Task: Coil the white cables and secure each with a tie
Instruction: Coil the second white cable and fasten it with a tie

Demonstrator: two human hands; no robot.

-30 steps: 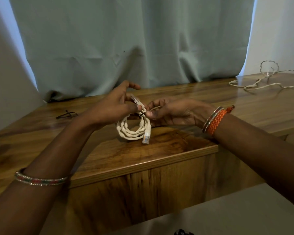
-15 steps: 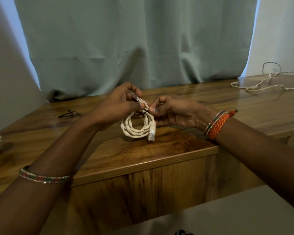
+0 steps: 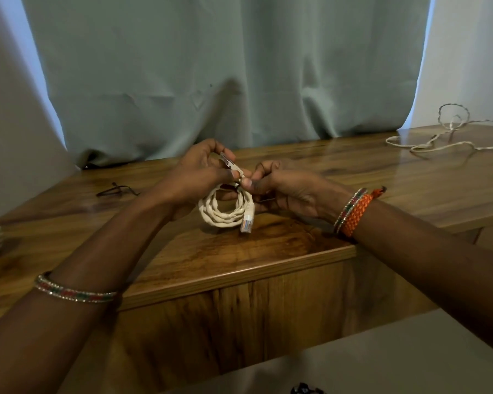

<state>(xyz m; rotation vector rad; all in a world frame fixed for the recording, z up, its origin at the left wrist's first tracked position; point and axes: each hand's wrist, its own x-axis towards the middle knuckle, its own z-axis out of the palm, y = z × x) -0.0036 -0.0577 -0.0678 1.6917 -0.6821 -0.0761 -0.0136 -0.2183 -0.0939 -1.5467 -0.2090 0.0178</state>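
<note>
- White cable coil [image 3: 225,209] hangs upright between the two hands, just above the wooden table [image 3: 239,251], its loops bunched together at the top where a dark tie [image 3: 237,187] crosses them.
- One clear plug [image 3: 246,220] dangles at the lower right of the coil, pointing down at the tabletop; the second plug [image 3: 228,162] sticks up and to the left from the top of the coil.
- Nearest the camera, both forearms reach in from the lower corners toward the coil: a beaded bangle [image 3: 74,292] rings the left forearm, and a bangle with an orange woven band [image 3: 353,210] sits on the right wrist.
- Left hand [image 3: 194,177] comes in from the left of the coil, fingers curled over its top, thumb pressed against the bundle beside the upper plug.
- Right hand [image 3: 291,189] meets it from the right of the coil, thumb and forefinger pinching at the tie; the other fingers are bent loosely behind.
- The fingertips of both hands nearly touch over the top of the coil.
- Left of the coil and farther back, another dark tie [image 3: 117,190] lies on the table.
- Far right of the coil, a loose white cable [image 3: 439,143] sprawls uncoiled on the table.
- Behind the coil, a pale green curtain [image 3: 225,66] hangs down to the table's back edge.
</note>
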